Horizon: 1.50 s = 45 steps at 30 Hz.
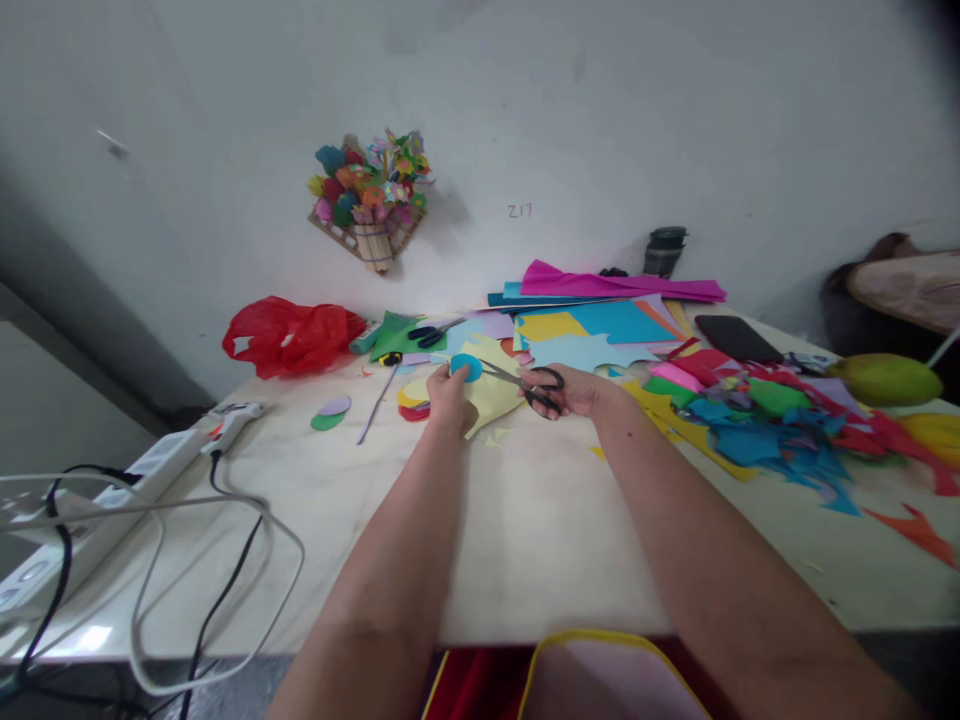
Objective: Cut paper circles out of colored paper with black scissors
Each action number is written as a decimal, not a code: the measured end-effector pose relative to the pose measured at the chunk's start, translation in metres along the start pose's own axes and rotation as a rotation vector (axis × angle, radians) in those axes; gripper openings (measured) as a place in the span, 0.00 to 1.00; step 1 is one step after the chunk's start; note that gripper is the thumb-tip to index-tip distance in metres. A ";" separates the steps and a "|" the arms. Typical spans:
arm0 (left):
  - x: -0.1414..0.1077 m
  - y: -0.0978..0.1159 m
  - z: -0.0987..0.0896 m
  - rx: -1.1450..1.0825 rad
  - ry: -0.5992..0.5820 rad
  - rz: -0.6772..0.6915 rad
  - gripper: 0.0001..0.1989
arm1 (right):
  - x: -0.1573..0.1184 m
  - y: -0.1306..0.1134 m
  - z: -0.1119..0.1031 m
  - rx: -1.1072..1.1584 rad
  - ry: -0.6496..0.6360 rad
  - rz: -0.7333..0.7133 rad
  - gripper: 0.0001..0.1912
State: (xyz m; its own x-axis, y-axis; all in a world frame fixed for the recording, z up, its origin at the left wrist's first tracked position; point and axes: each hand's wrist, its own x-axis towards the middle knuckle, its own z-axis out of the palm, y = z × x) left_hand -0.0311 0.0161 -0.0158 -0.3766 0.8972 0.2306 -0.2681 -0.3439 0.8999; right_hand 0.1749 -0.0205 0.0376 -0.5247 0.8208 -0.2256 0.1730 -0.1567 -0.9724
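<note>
My left hand [448,393] pinches a blue paper circle [466,367] together with a pale yellow sheet of paper [495,397] beneath it. In my right hand [566,388] are scissors [541,388] with black handles. Their blades are parted and point left, close to the edge of the blue circle. Small pale yellow scraps [498,437] lie on the table below the sheet. Just left of my left hand are yellow and red paper circles [413,411], partly hidden by it.
A white table [555,560] carries coloured sheets [630,322] at the back and a scrap heap [780,430] at right. A red plastic bag [289,335], spare scissors [427,336] and a power strip [161,455] with loose cables lie left. A dark phone-like slab [737,338] rests right.
</note>
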 end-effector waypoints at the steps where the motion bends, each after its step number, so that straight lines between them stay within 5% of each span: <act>1: 0.000 -0.001 0.000 -0.020 -0.001 -0.016 0.12 | 0.001 0.000 0.000 -0.004 -0.003 0.004 0.20; 17: -0.014 0.003 0.015 -0.300 -0.046 -0.199 0.17 | 0.017 0.013 0.008 -0.046 0.039 -0.107 0.25; 45: -0.022 0.008 0.026 -0.237 -0.076 -0.112 0.16 | 0.023 0.015 0.025 0.117 0.212 -0.219 0.17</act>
State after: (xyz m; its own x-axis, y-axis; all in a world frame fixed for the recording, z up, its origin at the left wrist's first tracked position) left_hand -0.0017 0.0008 -0.0043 -0.2676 0.9484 0.1702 -0.5080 -0.2889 0.8115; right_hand 0.1444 -0.0180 0.0167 -0.3510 0.9364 -0.0047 -0.0284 -0.0157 -0.9995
